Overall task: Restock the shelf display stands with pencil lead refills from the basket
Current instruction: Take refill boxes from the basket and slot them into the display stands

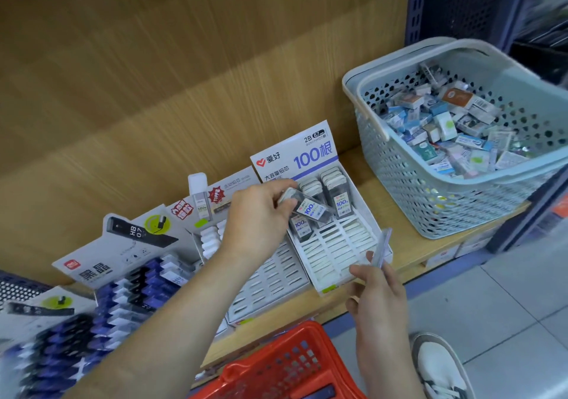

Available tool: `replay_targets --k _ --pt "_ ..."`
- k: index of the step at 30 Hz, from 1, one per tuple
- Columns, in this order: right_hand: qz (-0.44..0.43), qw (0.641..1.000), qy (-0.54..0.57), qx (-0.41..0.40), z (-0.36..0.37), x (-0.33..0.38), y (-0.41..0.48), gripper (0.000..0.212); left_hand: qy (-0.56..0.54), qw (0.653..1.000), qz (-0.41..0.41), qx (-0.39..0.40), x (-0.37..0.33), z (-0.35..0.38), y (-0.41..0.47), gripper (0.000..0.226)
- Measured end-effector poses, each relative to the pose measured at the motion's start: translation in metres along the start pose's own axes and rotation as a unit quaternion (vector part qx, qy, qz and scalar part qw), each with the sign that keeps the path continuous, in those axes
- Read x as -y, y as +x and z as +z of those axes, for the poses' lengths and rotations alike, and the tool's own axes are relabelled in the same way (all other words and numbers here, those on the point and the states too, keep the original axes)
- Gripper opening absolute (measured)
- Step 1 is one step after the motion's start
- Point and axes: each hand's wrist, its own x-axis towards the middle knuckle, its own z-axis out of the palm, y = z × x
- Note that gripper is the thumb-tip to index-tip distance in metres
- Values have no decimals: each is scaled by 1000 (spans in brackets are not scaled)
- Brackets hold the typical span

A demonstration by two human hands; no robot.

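Left hand [255, 214] pinches one refill [307, 206] marked "100", tilted over back rows of white stand [338, 245] headed "爱好 2B 0.7 100根". Right hand [378, 291] grips one clear case [383, 245] at stand's front edge. Neighbour stand [135, 235] reads "HB 0.7". Two baskets: grey basket [365, 112] at shelf [372, 189] right end, full of small boxes; red basket [285, 365] below front edge.

White shoe [436, 365] on grey floor tiles [507, 300], wood-grain back panel [153, 60]

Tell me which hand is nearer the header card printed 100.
Left. The left hand is just before the header card; the right hand is at the front edge of the stand.
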Motion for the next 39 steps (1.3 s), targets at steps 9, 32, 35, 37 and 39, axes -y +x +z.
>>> replay_targets --k 9,32,35,37,39 --pt "3 999 35 3 0 3 -5 28 139 985 82 56 -5 19 6 33" --pt "-61 996 55 -19 -2 5 -5 18 216 957 195 6 2 49 19 17" --pt "-91 995 20 -47 -5 8 -6 16 180 967 180 2 3 49 20 17" --pt "-91 994 43 -47 -6 10 -7 12 183 968 172 2 3 48 21 17" --pt "-79 993 77 -39 -5 12 -9 7 192 968 162 -3 2 46 23 19"
